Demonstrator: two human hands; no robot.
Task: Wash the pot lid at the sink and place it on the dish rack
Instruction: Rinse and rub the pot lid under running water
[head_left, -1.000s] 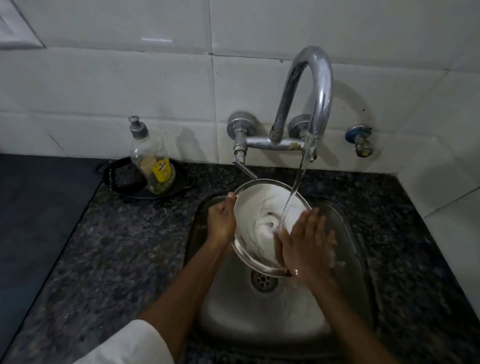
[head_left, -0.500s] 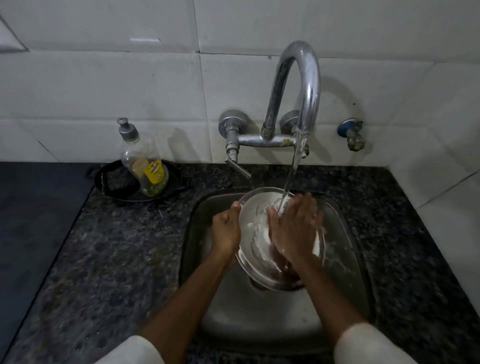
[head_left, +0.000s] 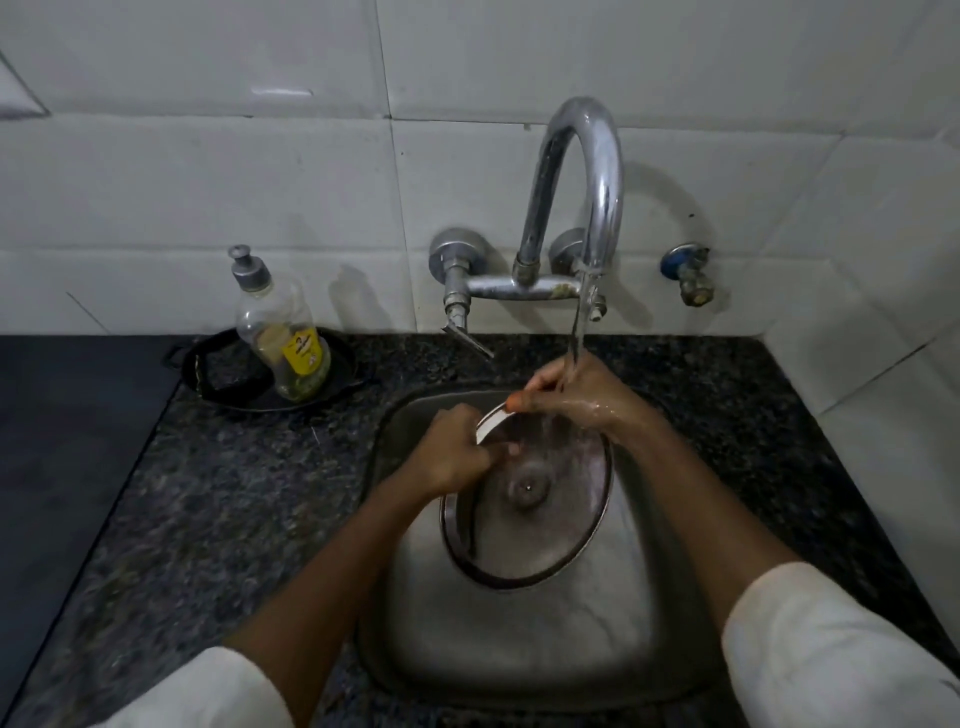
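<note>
Two hands: left hand (head_left: 457, 457) has its grip closed on the near-left rim of the round steel-rimmed glass pot lid (head_left: 530, 525); right hand (head_left: 576, 397) pinches the far rim.
Lid spot: tilted over the steel sink (head_left: 519, 654), under the curved chrome tap (head_left: 587, 197).
Slip risk: wet rim, could drop and clang.
Splash risk: onto the speckled granite bench (head_left: 234, 493).
Rack: not in sight.

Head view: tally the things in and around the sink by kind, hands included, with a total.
Hands: 2, the left hand and right hand, both on the pot lid
Pot lids: 1, over the sink
Sinks: 1
Faucets: 1, running
Wall valves: 1
Soap bottles: 1
Black dishes: 1, under the bottle
Total: 8
</note>
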